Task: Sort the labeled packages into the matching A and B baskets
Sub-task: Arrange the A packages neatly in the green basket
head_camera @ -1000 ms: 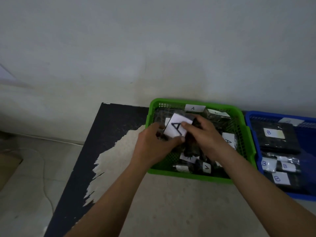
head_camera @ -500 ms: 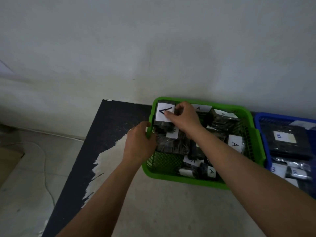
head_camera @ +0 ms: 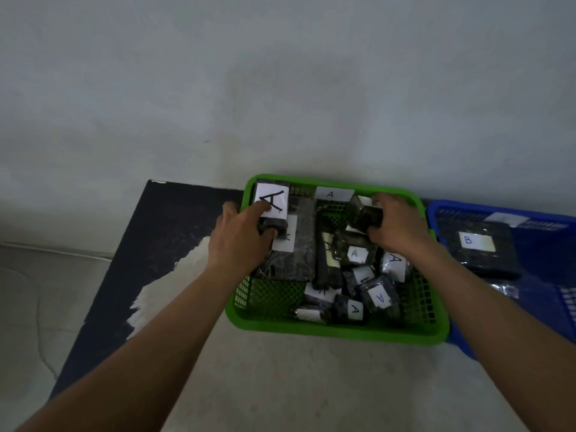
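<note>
Sorting seems nearly done. Inside the green basket (head_camera: 336,333), left hand (head_camera: 240,241) grips an A package (head_camera: 271,201) at ten o'clock; right hand (head_camera: 399,226) grips a small package (head_camera: 367,215) at one.

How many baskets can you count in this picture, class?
2: the green basket sits in the middle, and the blue basket stands right beside it, partly cut off by the picture's edge. More could lie out of view.

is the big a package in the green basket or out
In: the package stands in the far-left corner of the green basket, inside its rim, with the left hand gripping it.
</note>
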